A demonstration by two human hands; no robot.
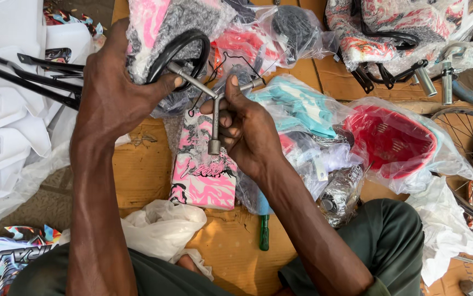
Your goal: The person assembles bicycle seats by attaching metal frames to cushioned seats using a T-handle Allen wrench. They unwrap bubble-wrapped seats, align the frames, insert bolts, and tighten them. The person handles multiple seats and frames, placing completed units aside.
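Steel is showing at the centre top of the frame, where the right hand (pixel 247 129) is closing its fingers around a three-armed socket wrench (pixel 216 104), thumb pressing up near the hub. One arm of the wrench is reaching up and left into a black curved part (pixel 184 52) that is sticking out of a bubble-wrapped, pink-patterned bundle (pixel 159 33). The left hand (pixel 121 82) is clamping that bundle and the black curve, fingers wrapped tight, thumb lying just beside the wrench tip.

The socket end is hiding behind the black curve, so how well it is seating cannot be told. If it is sitting shallow, a hard turn is likely to make it slip off and swing the steel arm into the left thumb. The plastic wrap is looking slick, so the bundle may be twisting in the grip. Below, a pink printed panel (pixel 203 170) and a green-handled screwdriver (pixel 264 233) are lying on the cardboard (pixel 143 175), where a dropped fastener could be vanishing among the bagged parts.
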